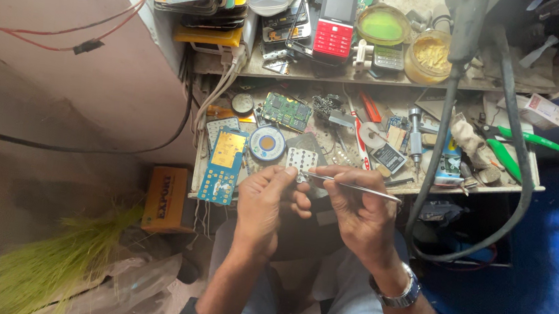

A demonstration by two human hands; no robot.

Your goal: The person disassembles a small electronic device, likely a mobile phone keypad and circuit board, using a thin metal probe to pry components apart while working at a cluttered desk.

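My left hand (263,206) pinches a small white keypad sheet with rows of round contacts (301,160) at the front edge of a cluttered workbench (385,183). Beside it, my right hand (356,207) grips metal tweezers (351,185), their tips touching the lower edge of the keypad sheet. The tweezers' handle end points right, past my fingers. A metal wristwatch (399,294) sits on my right wrist. Both hands hover over my lap, just in front of the bench.
On the bench lie a blue and yellow phone circuit board (224,165), a green circuit board (286,111), a solder wire spool (267,142), green-handled pliers (516,147) and a screwdriver (415,132). A red keypad phone (335,24) and small jars stand on the upper shelf. An orange box (163,197) sits lower left.
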